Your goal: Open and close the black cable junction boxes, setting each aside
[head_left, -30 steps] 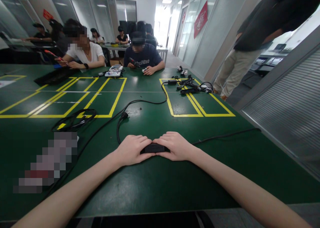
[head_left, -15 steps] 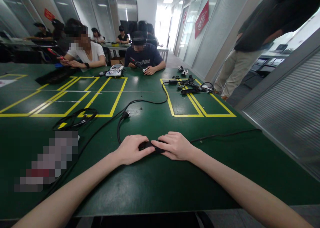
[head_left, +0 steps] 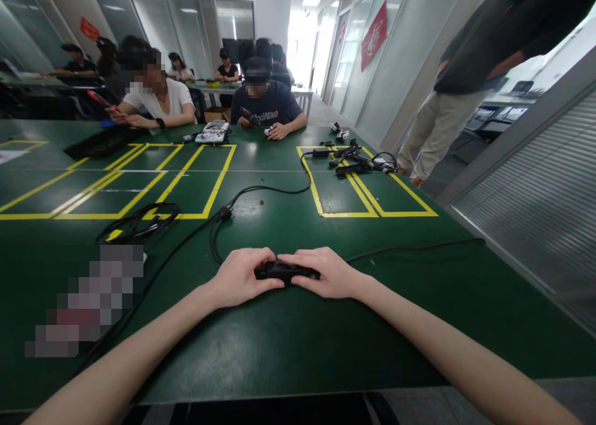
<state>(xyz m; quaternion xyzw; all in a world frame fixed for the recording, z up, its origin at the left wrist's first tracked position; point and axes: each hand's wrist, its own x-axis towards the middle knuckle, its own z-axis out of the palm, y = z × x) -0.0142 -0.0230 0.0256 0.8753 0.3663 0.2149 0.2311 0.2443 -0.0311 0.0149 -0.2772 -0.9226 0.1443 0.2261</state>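
Black and oblong, a slim block [head_left: 287,272] fills left grip [head_left: 238,277] and right grip [head_left: 331,274].

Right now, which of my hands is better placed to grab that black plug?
Probably your left hand: the black plug lies ahead of it, a little to its left. Your right hand is farther off, and both hands hold the black device.

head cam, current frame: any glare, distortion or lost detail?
Head view: bright opening at the far end blown out, soft sheen on the green table; head view: standing person at right leans steeply, likely wide-angle distortion; head view: pixelated patch at left hides detail, and the black object between left hand and right hand shows little detail.
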